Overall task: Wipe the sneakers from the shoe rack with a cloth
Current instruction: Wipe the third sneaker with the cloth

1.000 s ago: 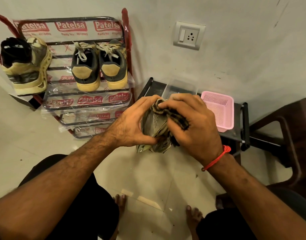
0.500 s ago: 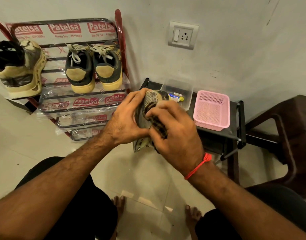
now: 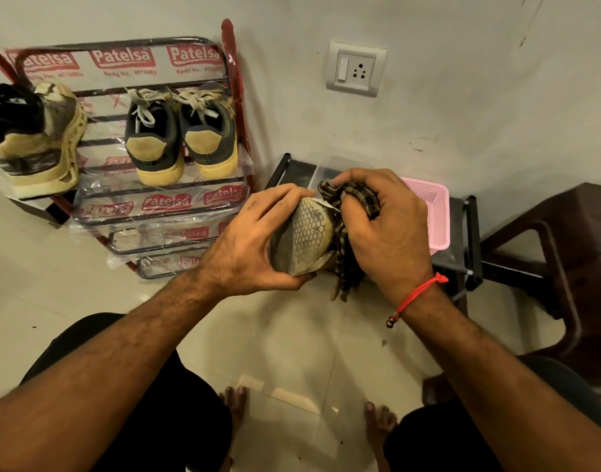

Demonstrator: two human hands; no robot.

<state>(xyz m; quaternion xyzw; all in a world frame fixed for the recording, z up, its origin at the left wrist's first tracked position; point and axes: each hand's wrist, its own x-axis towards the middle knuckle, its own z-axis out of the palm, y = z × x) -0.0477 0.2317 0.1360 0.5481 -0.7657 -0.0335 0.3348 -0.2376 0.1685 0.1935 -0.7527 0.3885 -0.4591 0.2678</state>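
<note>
A pale tiled floor (image 3: 292, 352) meets a grey wall (image 3: 462, 97); the shoe rack (image 3: 162, 199) stands against it, its left side cut off. The left hand (image 3: 254, 247) grips a sneaker (image 3: 305, 240), sole up, its upper hidden. The right hand (image 3: 391, 229) clutches the cloth (image 3: 357, 195) against it.

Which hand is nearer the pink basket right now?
Right. The right hand, gripping the cloth, overlaps the pink basket's near edge in the head view. The left hand holds the sneaker, on the shoe rack side.
</note>
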